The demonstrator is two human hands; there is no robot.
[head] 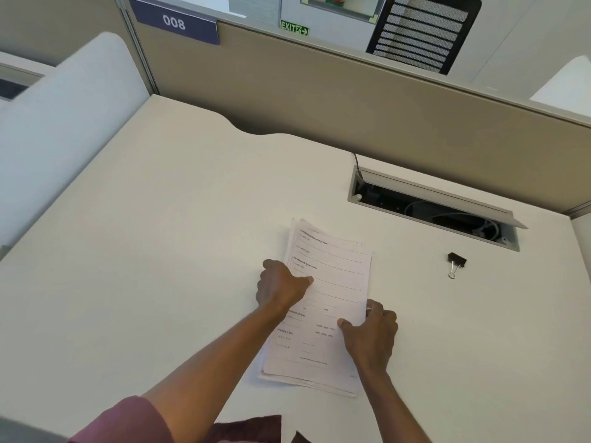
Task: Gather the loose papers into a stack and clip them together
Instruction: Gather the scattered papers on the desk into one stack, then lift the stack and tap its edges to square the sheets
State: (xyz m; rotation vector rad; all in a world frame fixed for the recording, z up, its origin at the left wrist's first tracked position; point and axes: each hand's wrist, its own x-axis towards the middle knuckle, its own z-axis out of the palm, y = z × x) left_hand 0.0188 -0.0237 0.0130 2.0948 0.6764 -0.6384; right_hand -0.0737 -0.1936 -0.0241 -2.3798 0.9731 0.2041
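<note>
Maroon sleeve [124, 420]: at the near left corner of the view, covering the upper left arm; the forearm is bare.
Desk [144, 251]: pale cream top, with beige partition panels along its far edge and a white divider along its left edge.
Number plate [174, 22]: dark blue, reads 008, fixed to the top of the far partition toward the left.
Left hand [281, 287]: rests on the left long edge of the papers, thumb lying on the top sheet, fingers curled down over the edge; clamped on the stack's side as far as can be seen.
Papers [323, 302]: printed sheets gathered in one rough stack near the middle of the desk, slightly right of centre, turned a little off square; lower sheets peek out at the far left corner and along the near edge.
Right hand [371, 330]: on the right long edge of the stack, toward its near corner, thumb on top and fingers bent around the edge; gripping it.
Hands: apart, one on each long side of the stack.
Binder clip [455, 263]: black with silver wire handles, lying on the desk well right of the papers, touched by neither hand.
Cable tray [435, 209]: open slot set in the desk toward the far right edge, lid raised, wires inside.
</note>
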